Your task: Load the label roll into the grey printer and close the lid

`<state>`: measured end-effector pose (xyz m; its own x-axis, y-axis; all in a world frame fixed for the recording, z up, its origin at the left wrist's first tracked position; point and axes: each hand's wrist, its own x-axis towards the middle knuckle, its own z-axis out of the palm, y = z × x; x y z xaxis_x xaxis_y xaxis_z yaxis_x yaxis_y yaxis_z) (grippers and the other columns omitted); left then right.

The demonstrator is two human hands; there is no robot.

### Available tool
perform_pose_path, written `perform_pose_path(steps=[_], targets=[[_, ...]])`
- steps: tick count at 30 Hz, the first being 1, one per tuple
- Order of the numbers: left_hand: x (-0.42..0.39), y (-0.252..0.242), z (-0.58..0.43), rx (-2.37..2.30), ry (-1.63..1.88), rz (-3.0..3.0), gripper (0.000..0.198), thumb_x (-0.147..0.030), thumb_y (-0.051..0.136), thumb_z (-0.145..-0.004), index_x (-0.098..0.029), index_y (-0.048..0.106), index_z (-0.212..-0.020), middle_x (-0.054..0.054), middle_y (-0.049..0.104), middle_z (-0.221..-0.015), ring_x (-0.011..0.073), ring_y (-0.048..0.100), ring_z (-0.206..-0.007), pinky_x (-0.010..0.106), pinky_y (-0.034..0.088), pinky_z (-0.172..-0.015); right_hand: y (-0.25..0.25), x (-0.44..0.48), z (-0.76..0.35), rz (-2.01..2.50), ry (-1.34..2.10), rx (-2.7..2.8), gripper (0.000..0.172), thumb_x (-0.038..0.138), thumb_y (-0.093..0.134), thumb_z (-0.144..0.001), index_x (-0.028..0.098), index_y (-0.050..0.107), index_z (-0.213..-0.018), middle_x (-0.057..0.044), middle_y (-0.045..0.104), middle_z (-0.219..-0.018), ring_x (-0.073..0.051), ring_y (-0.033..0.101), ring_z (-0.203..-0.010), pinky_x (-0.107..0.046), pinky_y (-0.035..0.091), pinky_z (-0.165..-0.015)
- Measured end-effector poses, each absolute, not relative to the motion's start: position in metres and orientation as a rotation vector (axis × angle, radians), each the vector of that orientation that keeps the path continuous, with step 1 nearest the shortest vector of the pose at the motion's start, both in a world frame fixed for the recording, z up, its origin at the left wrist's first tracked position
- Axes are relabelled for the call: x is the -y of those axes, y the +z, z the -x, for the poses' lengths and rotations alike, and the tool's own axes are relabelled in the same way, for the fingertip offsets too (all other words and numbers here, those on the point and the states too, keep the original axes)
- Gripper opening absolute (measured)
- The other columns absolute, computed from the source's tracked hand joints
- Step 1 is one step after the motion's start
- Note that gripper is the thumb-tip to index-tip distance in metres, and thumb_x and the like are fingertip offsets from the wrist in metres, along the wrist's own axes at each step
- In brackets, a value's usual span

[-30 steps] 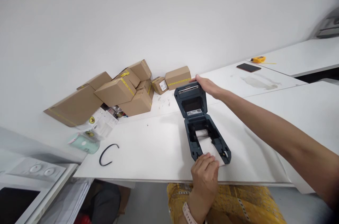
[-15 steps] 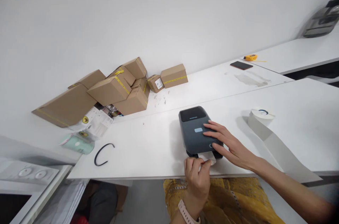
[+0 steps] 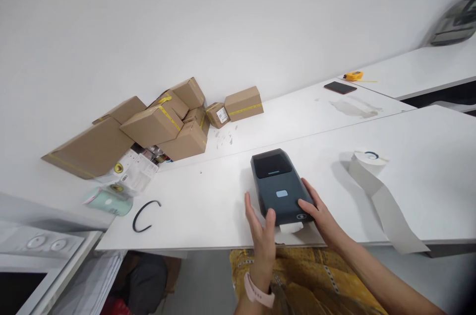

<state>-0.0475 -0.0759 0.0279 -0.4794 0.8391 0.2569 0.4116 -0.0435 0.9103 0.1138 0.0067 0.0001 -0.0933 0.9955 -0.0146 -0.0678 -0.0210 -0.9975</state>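
Observation:
A dark grey-blue label printer (image 3: 277,186) stands on the white table in front of me, a short white paper tongue (image 3: 291,228) sticking out at its front edge. My right hand (image 3: 320,216) grips its right side, thumb on top near the front corner and fingers along the edge. At the left front corner is my left hand (image 3: 260,230), its fingers stretched out beside the printer and its thumb at the corner. To the right, a roll of white labels (image 3: 368,163) stands on the table, its loose strip trailing over the front edge.
Cardboard boxes (image 3: 152,124) are piled at the back left. A green cylinder (image 3: 109,202), a black curved band (image 3: 139,216) and plastic-wrapped packs (image 3: 137,176) lie at left. A phone (image 3: 340,87) and a yellow tape measure (image 3: 353,76) lie at the back right.
My left hand has let go of the paper at the printer's front and moved to its left corner. My right hand has slid from the top to the right side.

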Motion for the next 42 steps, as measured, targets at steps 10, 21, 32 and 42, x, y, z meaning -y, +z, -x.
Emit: perform_pose_path(steps=[10,21,32,42], targets=[[0.047,0.028,0.053,-1.398,1.535,-0.887,0.07,-0.049,0.065,-0.089,-0.019,0.043,-0.148,0.017,0.054,-0.149,0.0295,0.057,-0.133,0.038,0.054,-0.103,-0.005,-0.004,-0.114,1.176,1.417,1.223,0.077,0.064,0.057,-0.088,0.031,0.036,-0.154,-0.007,0.046,-0.158,-0.032,0.046,-0.142,-0.054,0.039,-0.117],[0.064,0.027,0.061,-1.491,1.46,-1.028,0.06,-0.057,0.052,-0.096,-0.023,0.049,-0.146,0.012,0.051,-0.154,0.0245,0.05,-0.141,0.037,0.047,-0.112,0.022,-0.005,-0.119,1.011,0.545,1.801,0.043,0.041,0.05,-0.098,0.037,0.054,-0.141,-0.004,0.038,-0.162,-0.034,0.032,-0.149,-0.061,0.03,-0.117],[0.08,0.007,0.058,-1.513,1.556,-0.916,0.06,-0.058,0.043,-0.1,-0.027,0.046,-0.15,0.007,0.042,-0.161,0.0222,0.039,-0.148,0.038,0.038,-0.119,0.034,-0.012,-0.123,0.902,0.151,2.167,0.037,0.039,0.049,-0.099,0.039,0.06,-0.135,-0.003,0.048,-0.156,-0.032,0.038,-0.145,-0.057,0.03,-0.113],[0.088,0.004,0.038,-1.569,1.528,-1.044,0.076,-0.053,0.062,-0.091,-0.025,0.031,-0.156,0.015,0.043,-0.159,0.0238,0.053,-0.138,0.032,0.053,-0.104,0.031,-0.012,-0.123,0.899,0.205,2.159,0.038,0.037,0.045,-0.101,0.039,0.059,-0.136,-0.003,0.047,-0.156,-0.031,0.037,-0.146,-0.055,0.032,-0.112]])
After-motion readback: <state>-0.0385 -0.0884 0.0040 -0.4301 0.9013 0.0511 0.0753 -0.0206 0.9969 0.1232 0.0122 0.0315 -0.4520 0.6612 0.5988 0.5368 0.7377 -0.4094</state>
